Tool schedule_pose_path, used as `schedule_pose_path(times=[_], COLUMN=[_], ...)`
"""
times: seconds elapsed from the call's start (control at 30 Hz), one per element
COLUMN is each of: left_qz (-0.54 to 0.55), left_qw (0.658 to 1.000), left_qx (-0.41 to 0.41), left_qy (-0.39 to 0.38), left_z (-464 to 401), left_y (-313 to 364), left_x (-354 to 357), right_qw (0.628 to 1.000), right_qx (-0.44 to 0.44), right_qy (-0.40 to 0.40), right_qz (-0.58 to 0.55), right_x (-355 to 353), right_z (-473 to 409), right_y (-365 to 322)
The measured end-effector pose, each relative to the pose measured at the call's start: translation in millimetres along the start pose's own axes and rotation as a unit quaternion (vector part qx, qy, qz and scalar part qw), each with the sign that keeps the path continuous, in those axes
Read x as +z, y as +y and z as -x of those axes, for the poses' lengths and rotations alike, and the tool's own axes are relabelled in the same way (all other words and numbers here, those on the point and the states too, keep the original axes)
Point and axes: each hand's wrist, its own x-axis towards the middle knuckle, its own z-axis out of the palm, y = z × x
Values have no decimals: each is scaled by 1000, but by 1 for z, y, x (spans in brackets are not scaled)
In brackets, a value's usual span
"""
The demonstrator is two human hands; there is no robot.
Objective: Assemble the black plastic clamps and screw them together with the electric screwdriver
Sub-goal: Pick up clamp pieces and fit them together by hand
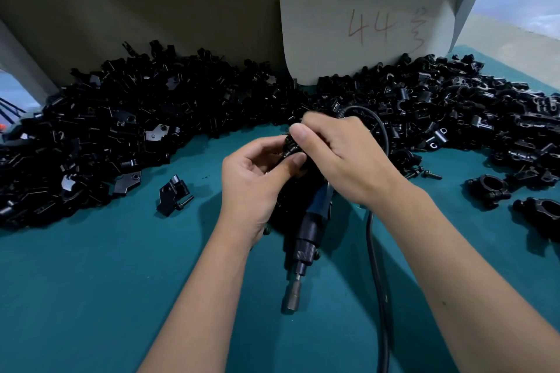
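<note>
Black clamp (291,147) pinched between left hand (253,182) and right hand (339,157) (screwdriver (306,239) lies lengthwise, bit toward the camera).

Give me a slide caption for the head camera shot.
Both hands fit a black clamp together above the idle electric screwdriver.

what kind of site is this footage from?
Likely a factory assembly bench: a bulk heap of black clamp parts on a teal mat, a corded electric screwdriver, and a card marked "44" like a batch tag.
</note>
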Motion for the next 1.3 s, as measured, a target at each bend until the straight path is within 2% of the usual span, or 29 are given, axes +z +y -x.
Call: schedule_pose_path(times=[0.07,0.2,0.3,0.43,0.53,0.6,0.7,0.83,0.9,1.03,1.2,1.3], left_qz=[-14,-26,-35,82,147,178,201,227,223,211,222,232], left_qw=[1000,1000,999,994,980,971,964,956,957,961,958,954], left_qx=[5,7,16,-58,-128,-153,-166,-181,-182,-179,-182,-184], left_qy=[2,5,7,47,51,47,43,38,29,21,27,55], left_z=[-2,-2,-2,-2,-2,-2,-1,0,1,2,2,1], left_y=[-1,-2,-2,2,5,6,7,7,7,8,9,10], left_x=[-3,-7,-5,-4,-7,-7,-5,-4,-4,-5,-5,-6], right_qw=[1000,999,998,982,955,934,910,909,921,959,956,974], right_qx=[-5,3,52,157,258,284,266,237,214,172,168,172], right_qy=[-19,14,40,84,41,19,20,43,58,75,73,75], right_qz=[2,31,-21,-58,-138,-214,-319,-340,-321,-212,-229,-126], right_x=[3,10,7,-3,-15,-19,-22,-20,-19,-18,-15,-18], right_z=[2,0,0,-7,-12,-11,-8,-7,-7,-7,-6,-5], right_y=[1,-5,-8,-5,2,5,3,4,3,6,5,9])
